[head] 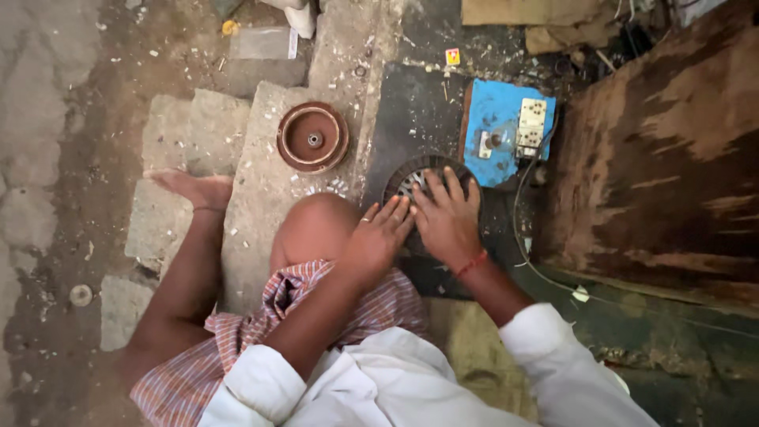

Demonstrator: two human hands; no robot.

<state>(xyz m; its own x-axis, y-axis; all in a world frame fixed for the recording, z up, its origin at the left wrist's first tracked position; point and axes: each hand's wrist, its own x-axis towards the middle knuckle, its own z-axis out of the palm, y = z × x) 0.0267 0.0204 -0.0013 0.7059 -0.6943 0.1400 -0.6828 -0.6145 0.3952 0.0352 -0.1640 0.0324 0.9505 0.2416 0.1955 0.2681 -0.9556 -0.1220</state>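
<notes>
A round dark metal part with slotted teeth point(413, 172), like a motor stator, lies on a dark slab point(411, 111) in front of me. Both hands rest on top of it. My left hand point(379, 236) lies with fingers spread over its near left side, above my bent knee. My right hand point(445, 217), with a red thread at the wrist, presses flat on its right half with fingers apart. Most of the part is hidden under the hands. Neither hand grips anything that I can see.
A brown round metal cover point(313, 137) lies on a stone slab to the left. A blue board with a white socket and switch point(506, 130) sits behind the part, its wire trailing right. A large rusty brown panel point(664, 150) fills the right. My bare foot point(194, 188) rests on stone at left.
</notes>
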